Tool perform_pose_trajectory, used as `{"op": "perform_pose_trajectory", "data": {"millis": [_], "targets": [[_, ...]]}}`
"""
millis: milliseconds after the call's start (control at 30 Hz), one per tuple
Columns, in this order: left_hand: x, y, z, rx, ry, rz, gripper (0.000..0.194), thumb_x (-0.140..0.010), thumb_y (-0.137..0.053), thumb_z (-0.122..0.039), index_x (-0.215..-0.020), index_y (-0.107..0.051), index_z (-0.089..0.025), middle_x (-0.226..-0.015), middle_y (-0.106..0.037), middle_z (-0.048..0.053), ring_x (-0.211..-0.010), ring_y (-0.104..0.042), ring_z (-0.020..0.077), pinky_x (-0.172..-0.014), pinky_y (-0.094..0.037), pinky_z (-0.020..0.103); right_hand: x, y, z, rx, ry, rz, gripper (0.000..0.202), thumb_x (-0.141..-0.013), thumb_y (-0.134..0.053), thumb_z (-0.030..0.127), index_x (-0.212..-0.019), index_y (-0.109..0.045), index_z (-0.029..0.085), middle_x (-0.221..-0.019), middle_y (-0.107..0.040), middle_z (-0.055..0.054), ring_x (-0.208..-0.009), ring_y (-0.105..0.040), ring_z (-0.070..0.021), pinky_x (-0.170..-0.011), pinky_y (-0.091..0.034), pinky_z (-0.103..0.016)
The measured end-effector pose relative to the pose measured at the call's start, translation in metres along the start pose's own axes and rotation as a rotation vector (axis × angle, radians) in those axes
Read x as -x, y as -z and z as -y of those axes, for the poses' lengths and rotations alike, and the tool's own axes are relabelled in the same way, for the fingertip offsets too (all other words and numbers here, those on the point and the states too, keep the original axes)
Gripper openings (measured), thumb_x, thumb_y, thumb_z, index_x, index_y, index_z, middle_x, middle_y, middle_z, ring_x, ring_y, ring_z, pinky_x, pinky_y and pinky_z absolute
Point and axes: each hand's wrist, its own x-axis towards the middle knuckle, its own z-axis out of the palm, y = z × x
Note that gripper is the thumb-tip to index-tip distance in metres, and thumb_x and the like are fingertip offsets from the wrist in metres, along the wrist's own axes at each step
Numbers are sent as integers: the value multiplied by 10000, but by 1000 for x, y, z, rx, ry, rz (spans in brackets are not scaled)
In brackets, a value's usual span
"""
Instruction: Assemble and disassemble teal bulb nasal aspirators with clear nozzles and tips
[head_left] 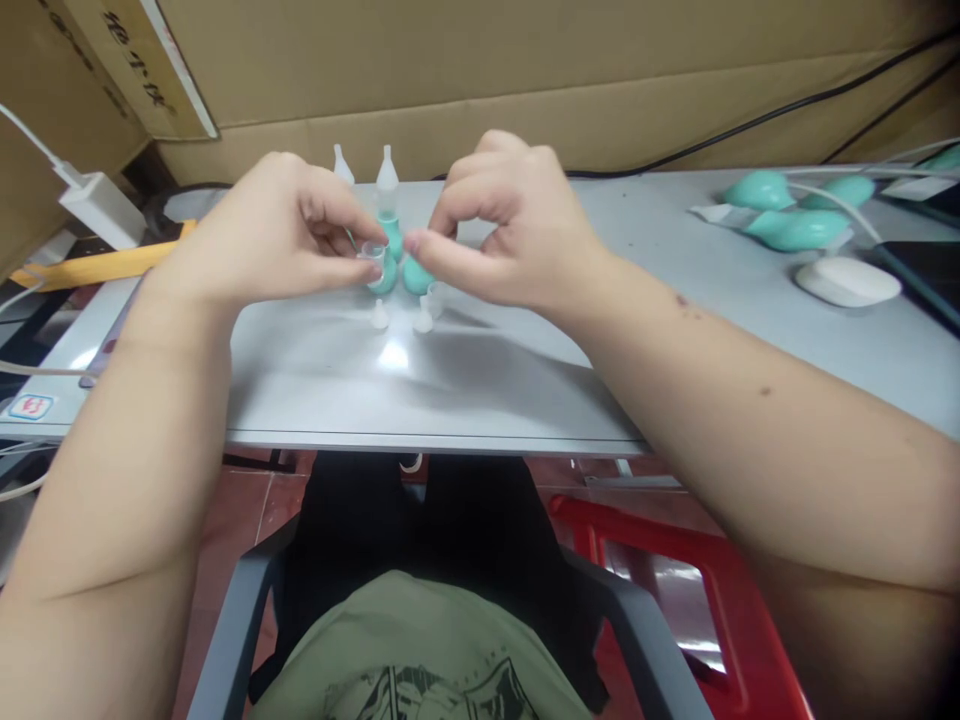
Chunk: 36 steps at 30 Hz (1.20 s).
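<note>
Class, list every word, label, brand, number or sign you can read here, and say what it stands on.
Cardboard, upper left: dark characters, too blurred to quote.
Blue-edged sticker on the table: red marks, too small.
Green shirt: small print, unreadable.
Nothing is legible.

Grey tabletop (300,390): smooth, semi-gloss, throws back a bright light spot; brown cardboard wall panels (450,80) behind read matt, papery, creased. Teal rounded bulbs (801,230) look like smooth plastic or rubber with soft sheen, pointed translucent whitish nozzle (387,182) looks like frosted plastic. Red stool (720,590) is glossy plastic, white charger block (105,208) smooth hard plastic, olive-green shirt (405,630) matt printed cloth.
</note>
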Motion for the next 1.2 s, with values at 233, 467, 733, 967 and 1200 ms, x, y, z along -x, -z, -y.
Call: {"op": "perform_pose_trajectory", "data": {"millis": [233,467,733,967,1200], "targets": [[-8,-8,10,-111,61,167,335,-896,-868,-516,-1118,-987,-294,-993,-837,47,-815,-780,242,-735,-606,405,1,-9,-13,-55,-40,-80,380,-1087,-655,325,-734,-529,267,-743,-614,-68,-822,-575,-283,-1007,-479,-525],[-10,-9,19,-65,38,152,258,-875,-921,-551,-970,-916,-312,-838,-796,29,-691,-717,250,-589,-471,434,-1,-7,-11,-82,-76,-36,357,-1055,-651,348,-716,-553,293,-764,-636,-71,-807,-497,-289,-1033,-488,-552],[-9,-6,23,-79,55,205,290,-918,-885,-543,-1032,-926,-279,-845,-812,9,-644,-713,212,-561,-477,379,-4,-9,-24,-122,-69,-64,385,-1055,-713,404,-709,-597,280,-763,-656,-76,-808,-487,-265,-989,-458,-551],[-10,-8,12,-97,55,138,307,-890,-884,-564,-1005,-949,-287,-791,-790,12,-624,-691,209,-556,-476,380,-14,2,30,-230,-246,2,457,-1019,-893,768,-1030,-796,321,-869,-741,-110,-1158,-707,-391,-986,-557,-547],[-7,-10,12,-62,-13,-16,281,-911,-863,-544,-979,-953,-287,-817,-796,56,-653,-693,238,-573,-517,401,-19,5,63,-244,-272,-34,543,-988,-907,841,-1192,-829,344,-965,-788,-115,-1214,-739,-409,-961,-585,-553]]}}
